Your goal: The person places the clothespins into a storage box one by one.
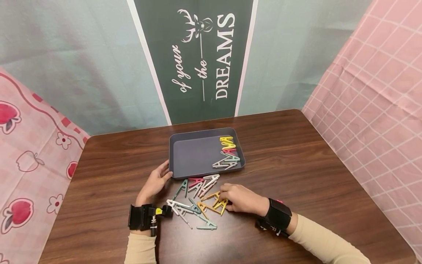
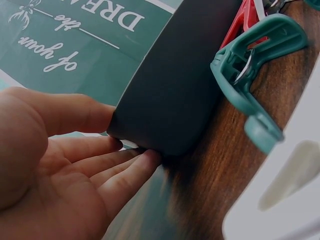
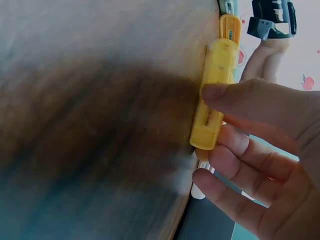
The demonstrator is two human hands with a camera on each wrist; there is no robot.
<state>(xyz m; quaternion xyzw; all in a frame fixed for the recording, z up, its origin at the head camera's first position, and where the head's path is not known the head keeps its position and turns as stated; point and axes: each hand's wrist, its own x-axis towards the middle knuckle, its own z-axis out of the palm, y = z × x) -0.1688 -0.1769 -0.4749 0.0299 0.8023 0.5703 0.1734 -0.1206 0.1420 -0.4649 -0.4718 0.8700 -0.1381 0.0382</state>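
Beside the front left corner of a dark grey tray [image 1: 197, 154], my left hand [image 1: 157, 181] touches the outer wall with thumb and fairly straight fingers. The left wrist view shows the thumb at the rim and fingertips near the base. My right hand [image 1: 242, 198] is at the right side of a loose pile of clothespins. Its thumb and fingers pinch a yellow clothespin [image 3: 214, 107], which is still low over the table. Another yellow clothespin [image 1: 202, 207] lies just left of it. A dark green clothespin [image 2: 245, 75] lies near the tray's front wall.
Inside the tray's right side sit several clothespins, among them a yellow clothespin [image 1: 226, 140] and a pale green clothespin [image 1: 233, 158]. White clothespins [image 1: 179, 205], a red clothespin [image 1: 195, 181] and others lie on the brown table [image 1: 296, 172]. Behind hangs a printed curtain [image 1: 204, 110].
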